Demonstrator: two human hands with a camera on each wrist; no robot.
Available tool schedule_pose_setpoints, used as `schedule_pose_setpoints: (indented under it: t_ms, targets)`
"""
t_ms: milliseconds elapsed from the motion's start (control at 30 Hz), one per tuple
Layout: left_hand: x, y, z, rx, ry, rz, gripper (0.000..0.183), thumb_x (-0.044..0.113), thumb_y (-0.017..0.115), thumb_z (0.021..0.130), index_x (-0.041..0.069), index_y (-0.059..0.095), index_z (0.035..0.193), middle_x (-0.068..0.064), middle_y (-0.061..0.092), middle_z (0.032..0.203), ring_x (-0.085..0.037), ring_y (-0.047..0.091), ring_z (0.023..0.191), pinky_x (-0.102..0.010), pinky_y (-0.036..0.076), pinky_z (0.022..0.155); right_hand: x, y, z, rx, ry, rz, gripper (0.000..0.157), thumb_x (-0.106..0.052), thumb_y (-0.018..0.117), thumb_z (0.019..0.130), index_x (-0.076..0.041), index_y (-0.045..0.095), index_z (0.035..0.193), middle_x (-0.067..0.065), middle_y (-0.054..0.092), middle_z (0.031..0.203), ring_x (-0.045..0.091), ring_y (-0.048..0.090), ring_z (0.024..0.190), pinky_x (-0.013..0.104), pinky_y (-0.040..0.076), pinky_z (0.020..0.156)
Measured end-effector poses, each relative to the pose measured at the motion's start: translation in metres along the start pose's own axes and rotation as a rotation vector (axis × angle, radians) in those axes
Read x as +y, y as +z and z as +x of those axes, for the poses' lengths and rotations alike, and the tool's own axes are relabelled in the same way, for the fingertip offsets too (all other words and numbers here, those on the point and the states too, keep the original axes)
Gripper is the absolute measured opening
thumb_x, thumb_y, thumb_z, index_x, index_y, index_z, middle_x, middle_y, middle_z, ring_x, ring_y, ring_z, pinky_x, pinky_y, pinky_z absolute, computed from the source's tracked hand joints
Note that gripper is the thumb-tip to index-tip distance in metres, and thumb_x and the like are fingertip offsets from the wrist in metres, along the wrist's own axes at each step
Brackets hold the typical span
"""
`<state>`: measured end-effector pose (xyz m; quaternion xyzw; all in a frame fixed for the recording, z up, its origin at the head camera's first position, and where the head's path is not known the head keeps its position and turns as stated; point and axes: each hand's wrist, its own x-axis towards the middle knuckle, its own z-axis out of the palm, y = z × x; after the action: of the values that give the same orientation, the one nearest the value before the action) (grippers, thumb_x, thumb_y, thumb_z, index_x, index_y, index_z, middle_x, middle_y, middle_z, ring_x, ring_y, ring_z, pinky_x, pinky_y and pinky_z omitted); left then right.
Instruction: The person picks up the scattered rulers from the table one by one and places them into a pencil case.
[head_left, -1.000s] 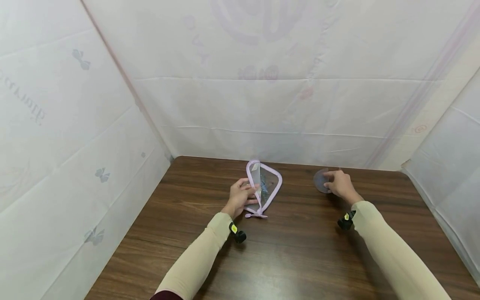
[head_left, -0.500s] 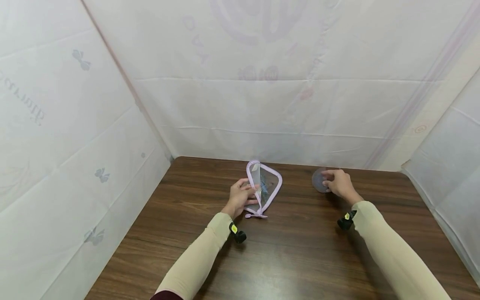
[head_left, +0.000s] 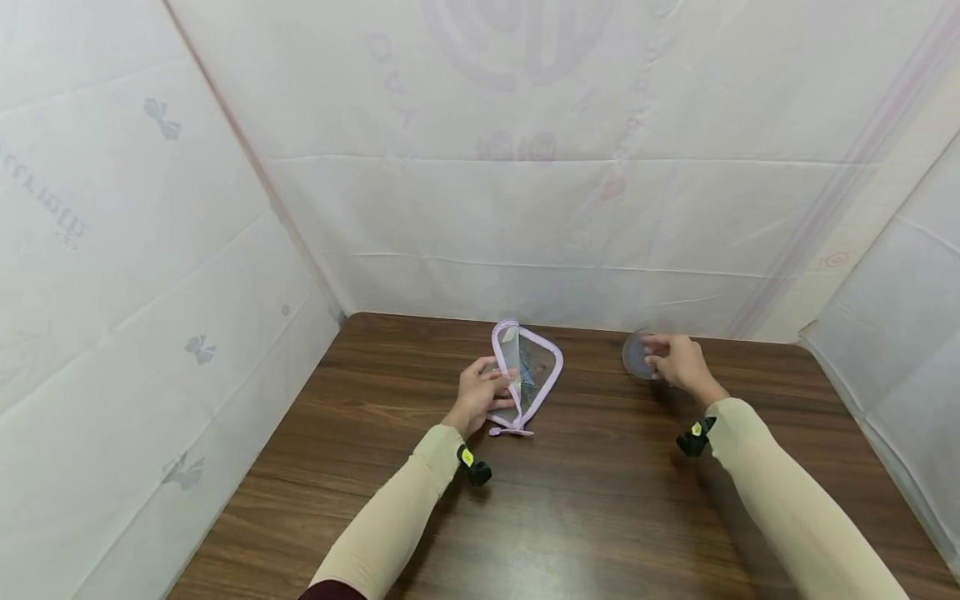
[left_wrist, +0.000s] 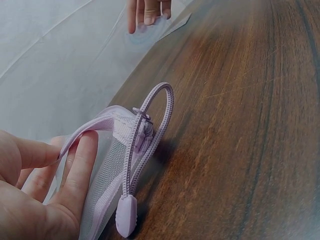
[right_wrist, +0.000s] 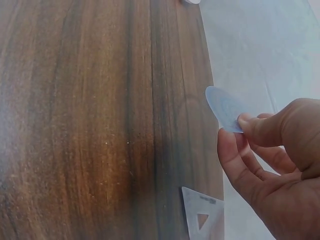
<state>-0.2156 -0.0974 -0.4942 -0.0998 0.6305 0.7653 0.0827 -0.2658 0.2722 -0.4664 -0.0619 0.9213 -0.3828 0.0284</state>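
Observation:
My left hand [head_left: 480, 396] pinches the lilac-trimmed edge of a see-through mesh zip pouch [head_left: 542, 367], holding one side up and folded back. Small bluish pieces show inside the pouch. A lilac cord pull [left_wrist: 126, 215] hangs from the zip end, beside my fingers. Near the back edge of the table, my right hand [head_left: 678, 364] holds a clear, round plastic disc [right_wrist: 222, 107] between thumb and fingertips; faint markings show on it. The disc is tilted and raised over the wood in the right wrist view. Below it lies a clear set square [right_wrist: 192, 212] at the table edge.
The brown wooden table [head_left: 585, 500] reaches back to a white sheet wall [head_left: 465, 217], with further sheets at the left [head_left: 135, 333] and right [head_left: 892, 350]. Each wrist carries a small black camera.
The right hand has shifted the disc slightly left and toward the back, with more of its round face showing. The left hand and the pouch have stayed almost still.

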Motion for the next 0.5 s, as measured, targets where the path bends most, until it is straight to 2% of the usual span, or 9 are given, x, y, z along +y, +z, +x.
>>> schedule_pose_setpoints:
  t_ms: [333,500]
  targets:
    - [-0.0007,-0.0012,0.0002,-0.006,-0.001,0.01,0.043,-0.004,0.067,0.097,0.002,0.054,0.138,-0.021,0.068,0.127,-0.016,0.064,0.073,-0.04,0.066,0.072,-0.0031,-0.004,-0.0003,-0.009,-0.008,0.02,0.039,0.001,0.064,0.099,0.0,0.062,0.137,0.028,0.066,0.125,0.023,0.072,0.072,0.033,0.057,0.047]
    - [0.0,0.0001,-0.0006,-0.015,0.002,0.006,0.043,-0.003,0.066,0.097,0.001,0.054,0.138,-0.022,0.068,0.127,-0.017,0.065,0.075,-0.04,0.066,0.071,-0.0043,-0.0045,-0.001,-0.005,-0.021,0.009,0.039,0.003,0.063,0.099,0.001,0.061,0.138,0.029,0.066,0.125,0.023,0.072,0.072,0.029,0.056,0.047]
